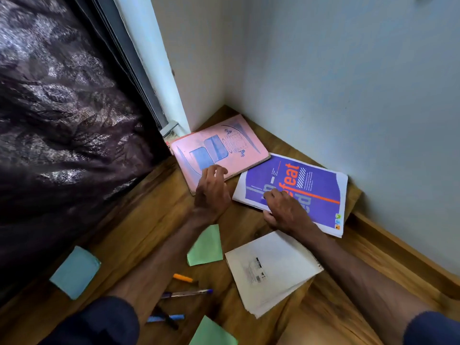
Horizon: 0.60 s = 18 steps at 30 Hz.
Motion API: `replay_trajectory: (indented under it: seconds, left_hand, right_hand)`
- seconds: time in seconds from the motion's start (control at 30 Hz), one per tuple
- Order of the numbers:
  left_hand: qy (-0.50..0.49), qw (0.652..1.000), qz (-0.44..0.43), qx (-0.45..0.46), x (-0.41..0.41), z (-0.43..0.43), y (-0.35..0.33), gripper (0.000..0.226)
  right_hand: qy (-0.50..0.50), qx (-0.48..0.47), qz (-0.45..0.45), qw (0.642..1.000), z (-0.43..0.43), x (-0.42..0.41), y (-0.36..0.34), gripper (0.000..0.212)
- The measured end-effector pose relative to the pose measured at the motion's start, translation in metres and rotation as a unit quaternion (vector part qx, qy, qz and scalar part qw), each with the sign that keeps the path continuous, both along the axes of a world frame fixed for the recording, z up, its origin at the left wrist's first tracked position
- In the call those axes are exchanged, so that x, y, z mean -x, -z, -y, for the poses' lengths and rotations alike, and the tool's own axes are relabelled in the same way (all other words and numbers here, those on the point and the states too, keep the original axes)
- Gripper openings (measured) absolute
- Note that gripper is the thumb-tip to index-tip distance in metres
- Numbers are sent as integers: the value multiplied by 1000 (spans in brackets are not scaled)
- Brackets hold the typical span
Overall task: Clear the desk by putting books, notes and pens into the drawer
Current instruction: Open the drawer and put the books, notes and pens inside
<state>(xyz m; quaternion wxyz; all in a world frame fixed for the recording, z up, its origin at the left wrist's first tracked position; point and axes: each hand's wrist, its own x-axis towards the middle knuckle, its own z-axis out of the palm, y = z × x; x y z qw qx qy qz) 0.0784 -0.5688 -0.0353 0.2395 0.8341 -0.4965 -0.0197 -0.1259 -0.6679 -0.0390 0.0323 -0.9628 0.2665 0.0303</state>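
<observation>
Books, notes and pens lie spread over a brown wood-grain desk (149, 220) set into the corner of a room, seen from above. Pale blue-white walls (348, 83) meet behind the desk. A dark patterned curtain (62, 120) fills the left side, hanging along the desk's left edge.

In the far corner lies a pink softcover book (219, 145) with blue drawings on its cover. Just beside it, to the right, lies a purple book (321, 192) with a white border. The word "feat" runs across its cover in large orange letters next to an orange line. Paler large letters are partly hidden, and the small print cannot be read.

The left hand (211, 192) is at the near corner of the pink book, fingers loosely curved and holding nothing. Whether the fingertips touch the cover is unclear. The right hand (286, 212) grips the near left edge of the purple book, fingers on the cover and thumb at the edge.

Closer to the person lies a white spiral-bound notebook (268, 270), its small printed label too fine to read. Left of it is a green paper note (206, 247). A blue paper note (76, 272) lies by the curtain, and a second green note (211, 332) sits at the bottom edge. Between the forearms lie an orange pen (183, 278), a clear pen with a blue cap (186, 293) and a blue pen (174, 317) crossed by a black pen (171, 324).
</observation>
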Motion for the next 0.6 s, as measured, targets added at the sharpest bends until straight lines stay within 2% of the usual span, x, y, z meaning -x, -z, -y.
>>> replay_trajectory:
  seconds: [0.07,0.13,0.2,0.23,0.3,0.33,0.37,0.43,0.5,0.6]
  left_hand:
    - [-34,995,-65,61,12,-1,7,15]
    - [-109,973,-180,98,33,-12,3,6]
    - [-192,927,-316,61,54,-25,0,19]
    - [-214,889,-403,39,63,-30,-5,30]
    - [-220,763,-607,29,80,-27,-13,43]
    - [-216,707,-672,30,87,-21,-19,43]
    - [-211,672,-709,31,92,-14,-23,42]
    - [-192,633,-749,44,101,1,-25,38]
    - [-210,614,-758,62,111,10,-28,38]
    - [-247,616,-744,68,120,10,-36,35]
  right_hand:
    - [-10,-14,22,1000,3,1,-5,22]
    - [7,-20,52,998,5,4,-8,20]
    - [26,-5,73,997,4,6,-10,24]
    - [32,16,90,995,4,7,-12,26]
    - [38,64,119,990,2,10,-20,26]
    - [36,79,130,988,-1,12,-24,25]
    - [29,80,142,986,-5,14,-26,24]
    - [14,54,153,987,-15,22,-28,23]
    - [11,8,152,988,-27,33,-25,23]
    - [64,-118,208,969,-40,46,-32,29]
